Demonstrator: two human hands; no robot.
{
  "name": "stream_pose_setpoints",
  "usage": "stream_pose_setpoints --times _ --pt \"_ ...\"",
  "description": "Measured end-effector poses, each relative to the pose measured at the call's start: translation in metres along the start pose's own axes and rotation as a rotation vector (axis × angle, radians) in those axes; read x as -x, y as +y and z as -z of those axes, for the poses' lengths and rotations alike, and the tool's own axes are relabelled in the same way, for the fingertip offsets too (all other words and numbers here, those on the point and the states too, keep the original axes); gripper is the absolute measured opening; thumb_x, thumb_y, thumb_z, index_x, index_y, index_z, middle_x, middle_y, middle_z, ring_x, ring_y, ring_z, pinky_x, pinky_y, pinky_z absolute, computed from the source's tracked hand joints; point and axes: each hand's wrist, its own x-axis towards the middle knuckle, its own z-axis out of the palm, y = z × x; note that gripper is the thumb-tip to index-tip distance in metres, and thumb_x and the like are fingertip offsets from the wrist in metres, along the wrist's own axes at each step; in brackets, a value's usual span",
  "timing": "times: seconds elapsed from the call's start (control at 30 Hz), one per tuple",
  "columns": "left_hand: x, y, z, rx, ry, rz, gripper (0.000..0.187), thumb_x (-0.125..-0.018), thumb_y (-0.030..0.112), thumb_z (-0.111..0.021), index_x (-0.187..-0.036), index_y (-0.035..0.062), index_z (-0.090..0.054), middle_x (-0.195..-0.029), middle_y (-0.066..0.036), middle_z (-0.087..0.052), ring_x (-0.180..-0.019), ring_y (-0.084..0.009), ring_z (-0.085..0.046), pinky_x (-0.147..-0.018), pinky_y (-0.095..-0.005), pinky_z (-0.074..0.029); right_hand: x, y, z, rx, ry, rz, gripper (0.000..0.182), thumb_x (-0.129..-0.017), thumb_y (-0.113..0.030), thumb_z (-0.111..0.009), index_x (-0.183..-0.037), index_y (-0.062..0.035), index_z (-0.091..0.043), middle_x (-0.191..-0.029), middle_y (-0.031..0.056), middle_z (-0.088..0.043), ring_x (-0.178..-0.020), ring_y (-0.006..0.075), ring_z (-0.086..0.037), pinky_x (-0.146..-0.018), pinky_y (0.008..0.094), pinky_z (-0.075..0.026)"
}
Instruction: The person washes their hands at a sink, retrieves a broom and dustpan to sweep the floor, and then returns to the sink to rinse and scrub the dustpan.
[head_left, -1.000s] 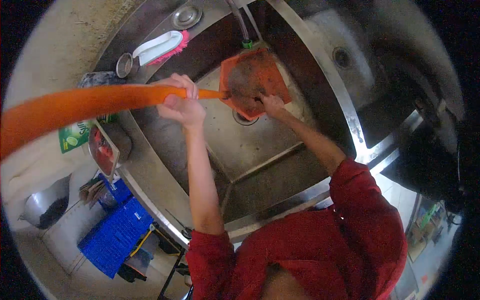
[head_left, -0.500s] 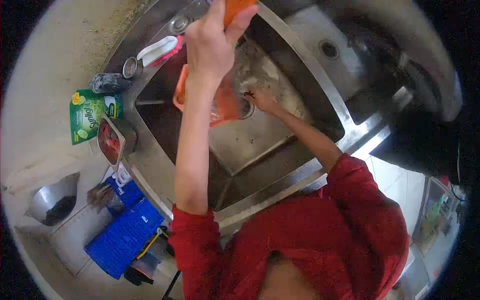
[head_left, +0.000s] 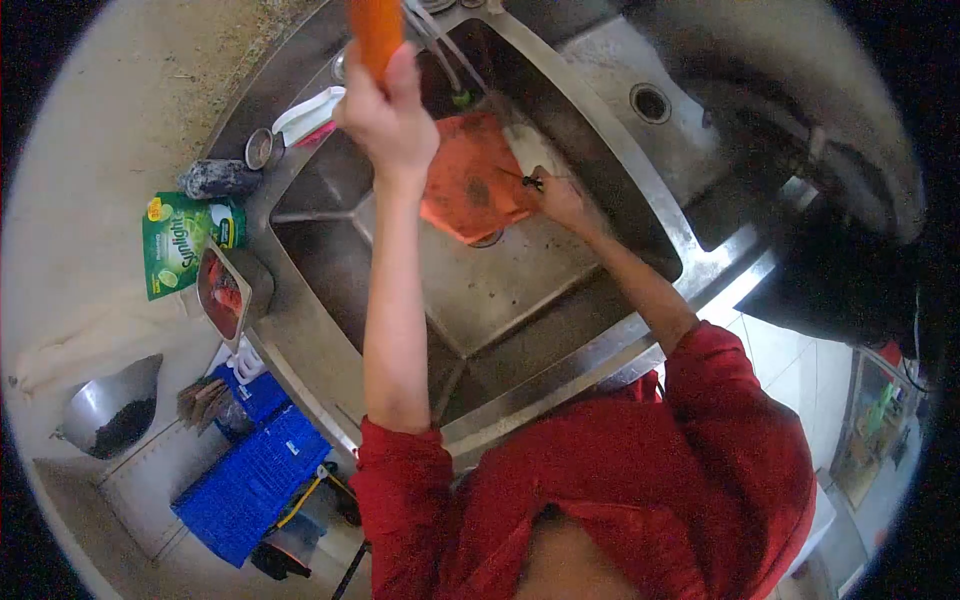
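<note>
My left hand (head_left: 392, 135) is raised over the far side of the sink, closed round a long, smooth orange thing (head_left: 376, 35) whose upper end runs out of view. Lower down, inside the sink basin (head_left: 500, 300), my right hand (head_left: 562, 200) is closed on a small black tool (head_left: 534, 183); I cannot tell its kind. Just left of those fingers lies an orange-red plastic container (head_left: 470, 205) with a dark patch on its face, partly over the drain. A stream of water (head_left: 450, 45) falls behind it, near a small green piece (head_left: 461, 99).
On the left ledge are a white-and-pink brush (head_left: 308, 115), a small metal cup (head_left: 259, 149), a green Sunlight pouch (head_left: 175, 250) and a steel tray (head_left: 225, 295) with red contents. A steel bowl (head_left: 110, 405) and blue crate (head_left: 250, 490) stand lower left. A second basin drain (head_left: 650, 103) is at right.
My left hand has moved left and slightly down with the orange thing. My right hand has shifted slightly right. The orange-red container has moved right, its face now turned up.
</note>
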Motion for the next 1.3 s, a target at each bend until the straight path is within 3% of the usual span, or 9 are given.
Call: stream_pose_setpoints --times 0.13,0.33,0.43,0.5,0.6,0.73,0.8,1.13,1.3 --pt "0.033 -0.031 0.001 0.328 0.305 0.242 0.025 -0.082 0.028 -0.042 -0.067 0.0085 -0.038 -0.049 0.001 -0.036 -0.036 -0.0070 -0.034 -0.032 -0.0189 -0.027 -0.018 0.043 -0.043 0.124 0.224 0.202 0.028 -0.077 -0.019 -0.046 -0.101 -0.0035 -0.047 -0.075 0.0207 -0.054 -0.070 0.0314 -0.055 -0.063 0.0423 -0.043" --pt "0.066 -0.063 0.031 0.468 0.315 0.368 0.043 -0.078 0.047 -0.044 -0.066 0.0069 -0.034 -0.049 0.000 -0.032 -0.037 -0.0066 -0.032 -0.033 -0.0188 -0.025 -0.052 0.051 -0.069 0.479 -0.133 0.340 0.039 -0.077 -0.014 -0.041 -0.115 -0.0059 -0.036 -0.070 0.0195 -0.054 -0.066 0.0292 -0.056 -0.062 0.0411 -0.044" --pt "0.068 -0.060 0.030 0.525 0.260 0.347 0.046 -0.077 0.049 -0.045 -0.066 0.0067 -0.034 -0.049 0.000 -0.032 -0.037 -0.0071 -0.031 -0.032 -0.0189 -0.023 -0.059 0.022 -0.041 0.433 -0.126 -0.029 0.040 -0.080 -0.015 -0.036 -0.119 -0.0079 -0.033 -0.078 0.0188 -0.055 -0.073 0.0300 -0.056 -0.064 0.0407 -0.044" --pt "0.067 -0.054 0.030 0.584 0.244 0.339 0.046 -0.076 0.050 -0.045 -0.066 0.0065 -0.034 -0.049 -0.001 -0.032 -0.037 -0.0073 -0.031 -0.032 -0.0186 -0.022 -0.066 0.069 -0.082 0.487 0.047 0.582 0.041 -0.081 -0.016 -0.034 -0.121 -0.0104 -0.031 -0.086 0.0187 -0.054 -0.078 0.0304 -0.055 -0.066 0.0405 -0.044" --pt "0.068 -0.055 0.029 0.605 0.228 0.347 0.047 -0.075 0.051 -0.045 -0.066 0.0062 -0.035 -0.049 -0.001 -0.032 -0.036 -0.0076 -0.030 -0.033 -0.0178 -0.022 -0.074 0.089 -0.099 0.480 0.540 0.700 0.042 -0.082 -0.015 -0.034 -0.123 -0.0145 -0.029 -0.092 0.0190 -0.052 -0.082 0.0306 -0.053 -0.069 0.0411 -0.043" --pt "0.073 -0.057 0.032 0.658 0.229 0.391 0.047 -0.074 0.051 -0.047 -0.069 0.0056 -0.035 -0.049 -0.002 -0.032 -0.037 -0.0082 -0.030 -0.034 -0.0186 -0.023 -0.076 0.058 -0.098 0.113 0.459 0.546 0.040 -0.082 -0.015 -0.033 -0.122 -0.0174 -0.032 -0.091 0.0180 -0.053 -0.081 0.0311 -0.054 -0.069 0.0418 -0.044" --pt "0.074 -0.057 0.030 0.619 0.239 0.364 0.048 -0.074 0.052 -0.046 -0.070 0.0055 -0.035 -0.049 -0.002 -0.032 -0.038 -0.0087 -0.032 -0.035 -0.0190 -0.023 -0.063 0.022 -0.083 0.633 -0.293 0.299 0.038 -0.082 -0.014 -0.035 -0.120 -0.0176 -0.034 -0.093 0.0168 -0.053 -0.081 0.0321 -0.054 -0.070 0.0431 -0.043" --pt "0.028 -0.030 0.060 0.410 0.093 0.184 0.052 -0.075 0.054 -0.041 -0.080 0.0028 -0.039 -0.060 -0.007 -0.045 -0.047 -0.0196 -0.047 -0.050 -0.0342 -0.045 -0.076 -0.003 -0.075 0.041 0.033 0.308 0.039 -0.078 -0.010 -0.042 -0.116 -0.0143 -0.037 -0.082 0.0194 -0.054 -0.075 0.0297 -0.056 -0.064 0.0400 -0.047" --pt "-0.004 -0.008 0.069 0.556 0.045 0.241 0.047 -0.075 0.051 -0.044 -0.077 0.0050 -0.037 -0.050 -0.003 -0.035 -0.035 -0.0103 -0.033 -0.031 -0.0205 -0.028 -0.067 0.000 -0.082 0.201 -0.075 0.228 0.032 -0.080 -0.013 -0.042 -0.110 -0.0058 -0.043 -0.079 0.0185 -0.056 -0.071 0.0292 -0.056 -0.065 0.0418 -0.046"
